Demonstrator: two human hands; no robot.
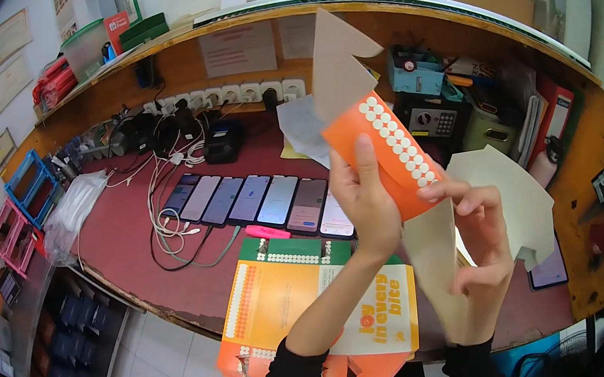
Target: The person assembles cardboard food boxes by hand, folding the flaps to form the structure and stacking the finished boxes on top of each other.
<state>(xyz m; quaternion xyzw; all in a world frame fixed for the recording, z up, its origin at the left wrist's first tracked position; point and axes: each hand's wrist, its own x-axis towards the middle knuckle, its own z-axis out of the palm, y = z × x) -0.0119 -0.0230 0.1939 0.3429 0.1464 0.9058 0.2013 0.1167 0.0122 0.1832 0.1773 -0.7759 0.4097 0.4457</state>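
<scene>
A partly folded cardboard box blank (389,146), orange with rows of white dots and bare grey-brown inside, is held up in front of me. My left hand (373,205) is closed on its orange panel, thumb lying on the front. At the panel's lower right corner, my right hand (480,228) grips the edge with bent fingers. A tall bare flap (337,58) sticks up from the blank, and another pale flap (518,195) spreads out on the right. Under my left forearm lies a stack of flat printed blanks (280,301) in yellow, green and orange, overhanging the desk's front edge.
Several phones (249,200) stand in a row on the red desk (116,228), with a pink marker (268,232) before them. White cables (156,202) run back to a power strip (249,93). One more phone (548,267) is at right. A small safe (432,120) sits behind.
</scene>
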